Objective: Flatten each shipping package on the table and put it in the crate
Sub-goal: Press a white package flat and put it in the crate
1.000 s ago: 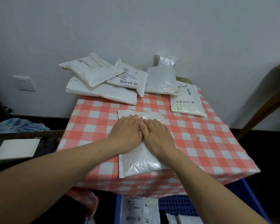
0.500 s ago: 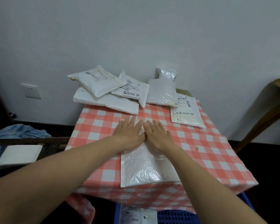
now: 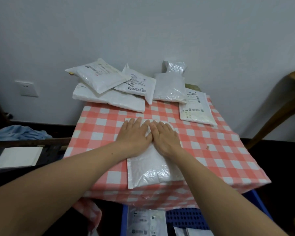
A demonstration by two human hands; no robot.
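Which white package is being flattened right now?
The plain bubble mailer at the near edge: left hand and right hand press it; the others lie untouched farther back.

A: The white bubble mailer (image 3: 152, 172)?
B: Flat on the table (image 3: 228, 159), reaching its near edge.
A: The rest?
B: 6 white packages (image 3: 112, 99) heaped along the far edge, 3 showing labels.
A: The crate (image 3: 186, 218)?
B: Blue, below the front edge, labelled packages (image 3: 146, 222) inside.
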